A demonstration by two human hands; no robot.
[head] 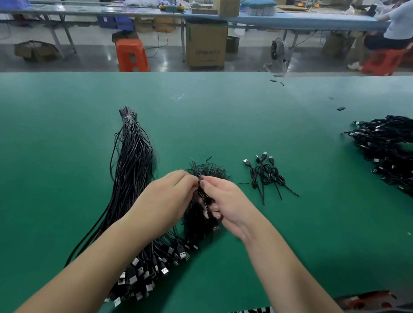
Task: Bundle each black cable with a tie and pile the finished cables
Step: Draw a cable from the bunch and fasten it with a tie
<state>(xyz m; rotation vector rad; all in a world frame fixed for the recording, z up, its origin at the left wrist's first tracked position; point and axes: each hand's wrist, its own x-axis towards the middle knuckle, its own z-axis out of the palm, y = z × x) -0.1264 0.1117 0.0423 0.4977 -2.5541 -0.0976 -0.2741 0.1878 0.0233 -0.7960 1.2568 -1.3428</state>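
Only faint, unreadable lettering shows on the cardboard box (pixel 206 47) under the far bench.

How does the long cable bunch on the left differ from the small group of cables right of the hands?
The long cable bunch holds many cables lying straight, tied together near its far end; the small group of cables holds only a few, each coiled short. The bunch runs under the left forearm to the table's near edge; the small group lies apart, untouched. Both are black with USB plugs, on the green table.

Green bench (pixel 51 142). On it: long loose cable bunch (pixel 131 174) at left; tangle of ties (pixel 207 172) centre; small bundled cables (pixel 266 174); large finished pile (pixel 400 153) far right.
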